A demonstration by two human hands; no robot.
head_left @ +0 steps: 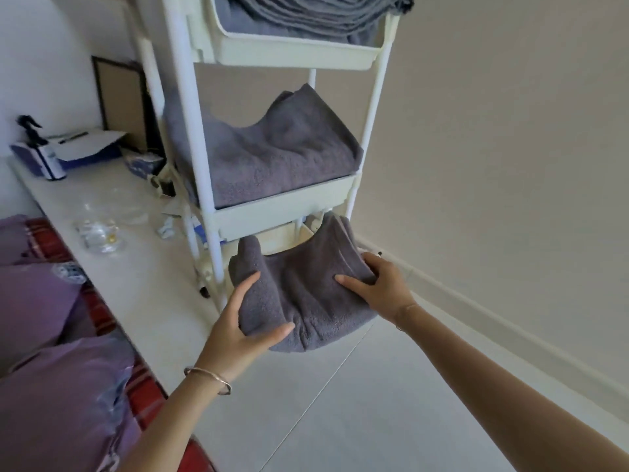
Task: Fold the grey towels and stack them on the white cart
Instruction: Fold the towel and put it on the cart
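Gripping a folded grey terry towel (306, 294) from both sides, the left hand (238, 321) pinches its 8 o'clock edge between thumb and fingers, while the right hand (377, 287) clasps the 3 o'clock edge, thumb lying on top. That towel sags between them at the lowest tier of a tall white plastic cart (286, 212). At 12 o'clock, another folded grey towel (272, 155) fills the middle tray, and a stack of grey towels (306, 15) loads the top tray. At 9 o'clock runs a pale stone ledge (136, 267).
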